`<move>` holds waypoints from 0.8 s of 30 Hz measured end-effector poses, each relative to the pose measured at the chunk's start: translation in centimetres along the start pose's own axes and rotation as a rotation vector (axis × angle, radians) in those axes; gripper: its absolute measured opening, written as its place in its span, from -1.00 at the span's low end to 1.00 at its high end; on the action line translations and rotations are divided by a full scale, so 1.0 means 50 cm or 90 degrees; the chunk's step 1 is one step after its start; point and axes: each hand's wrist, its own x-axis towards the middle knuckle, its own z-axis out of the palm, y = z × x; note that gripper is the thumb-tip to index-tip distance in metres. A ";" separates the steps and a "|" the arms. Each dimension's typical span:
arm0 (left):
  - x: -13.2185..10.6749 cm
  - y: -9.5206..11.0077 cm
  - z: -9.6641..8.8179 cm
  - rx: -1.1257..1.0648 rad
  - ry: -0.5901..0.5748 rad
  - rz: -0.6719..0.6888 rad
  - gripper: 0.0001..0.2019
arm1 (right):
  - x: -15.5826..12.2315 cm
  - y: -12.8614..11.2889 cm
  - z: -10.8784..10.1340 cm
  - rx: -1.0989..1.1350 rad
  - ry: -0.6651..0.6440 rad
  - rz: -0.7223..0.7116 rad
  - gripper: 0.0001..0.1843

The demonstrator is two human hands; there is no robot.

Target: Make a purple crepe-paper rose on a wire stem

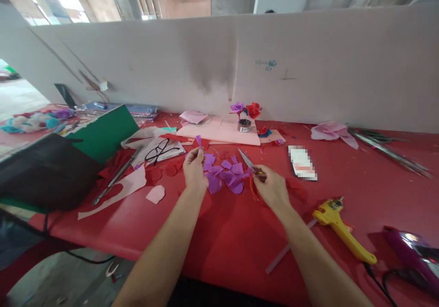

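Observation:
My left hand (195, 169) pinches a small purple paper piece (198, 141) upright between thumb and fingertips. My right hand (271, 185) is closed around a pair of scissors (245, 158), whose blades point up and to the left, towards the back of the table. Between the two hands lies a loose pile of purple crepe paper petals (236, 186). Red paper petals (154, 174) are scattered to the left of my left hand, with a pale pink cut petal (156, 194) closer to me.
Behind my hands, a purple and a red paper flower (254, 110) stand in a small holder (244, 126). Glasses (161, 151) and a dark bag (51, 169) are at left. A phone (302, 163), a yellow glue gun (345, 229) and its glue stick (277, 260) are at right.

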 end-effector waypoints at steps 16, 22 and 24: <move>0.007 -0.004 0.002 -0.020 0.027 0.011 -0.86 | 0.072 -0.092 0.098 -0.463 -0.152 -0.177 -0.78; 0.005 -0.014 0.006 -0.036 0.029 -0.005 -0.90 | 0.083 -0.088 0.113 -0.505 -0.174 -0.177 -0.77; 0.004 -0.015 0.006 -0.036 0.030 -0.019 -0.90 | 0.086 -0.086 0.116 -0.500 -0.178 -0.175 -0.78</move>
